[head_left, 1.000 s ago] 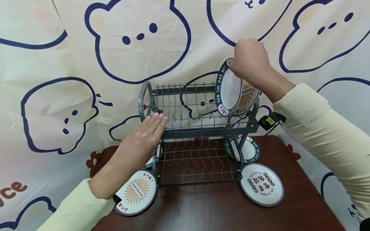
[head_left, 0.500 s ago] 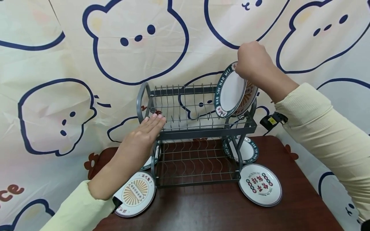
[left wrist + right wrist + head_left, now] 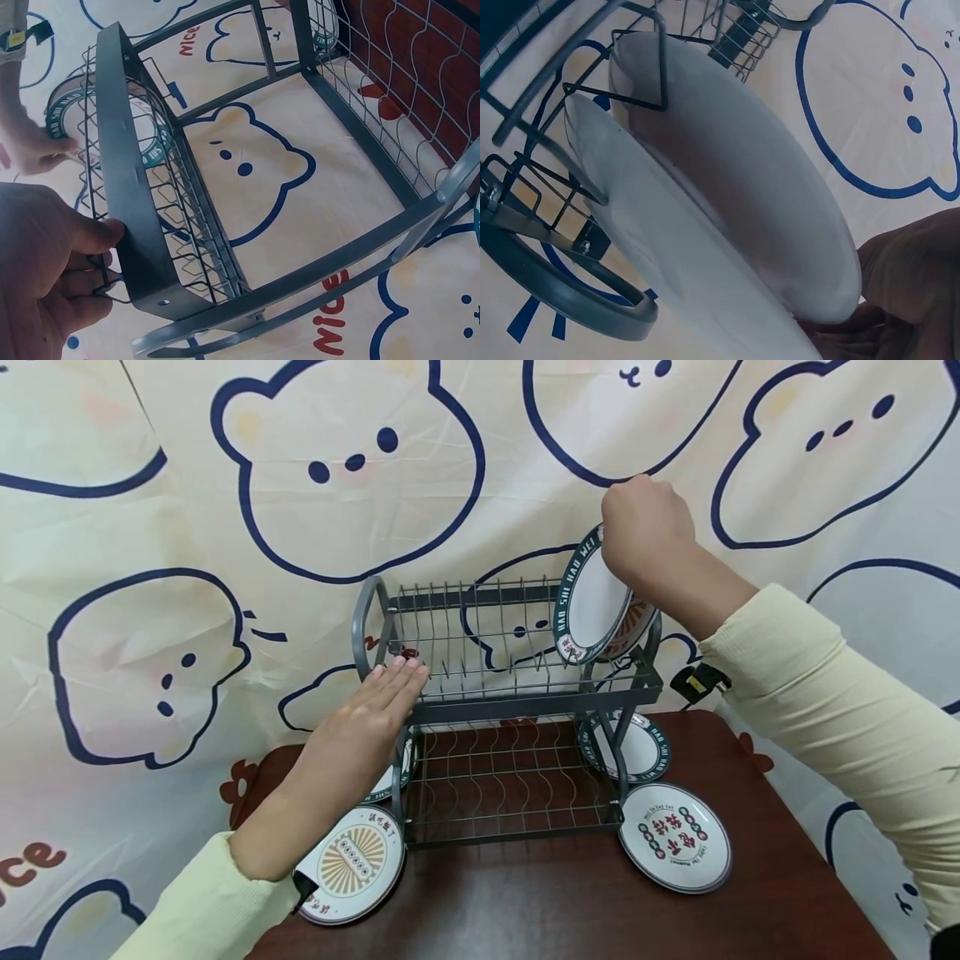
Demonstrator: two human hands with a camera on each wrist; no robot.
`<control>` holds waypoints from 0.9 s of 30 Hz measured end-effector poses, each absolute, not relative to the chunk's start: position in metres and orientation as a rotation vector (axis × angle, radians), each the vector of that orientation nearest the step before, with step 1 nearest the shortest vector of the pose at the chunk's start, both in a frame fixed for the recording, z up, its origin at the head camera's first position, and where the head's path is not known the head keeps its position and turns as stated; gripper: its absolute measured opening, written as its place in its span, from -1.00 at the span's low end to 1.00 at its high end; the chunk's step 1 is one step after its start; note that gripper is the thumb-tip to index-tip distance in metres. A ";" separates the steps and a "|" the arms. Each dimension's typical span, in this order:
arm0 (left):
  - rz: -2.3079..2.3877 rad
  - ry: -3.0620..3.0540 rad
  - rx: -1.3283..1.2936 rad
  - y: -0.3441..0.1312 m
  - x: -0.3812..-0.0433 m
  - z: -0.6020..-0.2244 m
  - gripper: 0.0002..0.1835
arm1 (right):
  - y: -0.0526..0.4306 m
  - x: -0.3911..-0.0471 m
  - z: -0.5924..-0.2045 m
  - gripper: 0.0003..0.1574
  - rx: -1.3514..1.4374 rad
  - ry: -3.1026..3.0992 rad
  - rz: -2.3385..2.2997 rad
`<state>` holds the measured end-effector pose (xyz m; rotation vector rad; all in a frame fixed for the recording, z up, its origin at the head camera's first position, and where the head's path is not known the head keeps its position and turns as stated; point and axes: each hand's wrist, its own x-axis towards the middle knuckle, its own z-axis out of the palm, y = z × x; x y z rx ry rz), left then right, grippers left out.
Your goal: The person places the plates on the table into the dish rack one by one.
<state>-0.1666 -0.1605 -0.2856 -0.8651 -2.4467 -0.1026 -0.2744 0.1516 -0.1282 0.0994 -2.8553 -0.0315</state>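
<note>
In the head view, the right hand (image 3: 648, 535), right of centre in the upper half, gripped the top edge of a green-rimmed plate (image 3: 596, 606), its fingers closed on the rim. That plate stood on edge, slightly tilted, at the right end of the upper tier of a grey dish rack (image 3: 525, 705). Just behind it stood a sunburst plate (image 3: 634, 625), mostly covered. The left hand (image 3: 367, 714), left of centre, lay over the rack's front left corner with its fingers extended. On the brown counter (image 3: 510, 902), a second sunburst plate (image 3: 356, 862) lay at lower left and a red-lettered plate (image 3: 675, 839) at lower right; two more plates showed partly behind the rack's sides.

In the left wrist view, at lower left, the left hand's thumb pressed the rack's flat bar while its other fingers curled by the wires. The right hand appeared at far left, beside the green-rimmed plate.

In the right wrist view, two pale plate backs filled the centre, leaning close together among the wires; the right hand, dim at lower right, met their edge.
</note>
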 end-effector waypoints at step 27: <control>-0.106 -2.435 -0.882 -0.158 -0.168 -0.287 -0.33 | 0.334 -0.210 -0.282 -0.55 -0.135 -2.965 0.593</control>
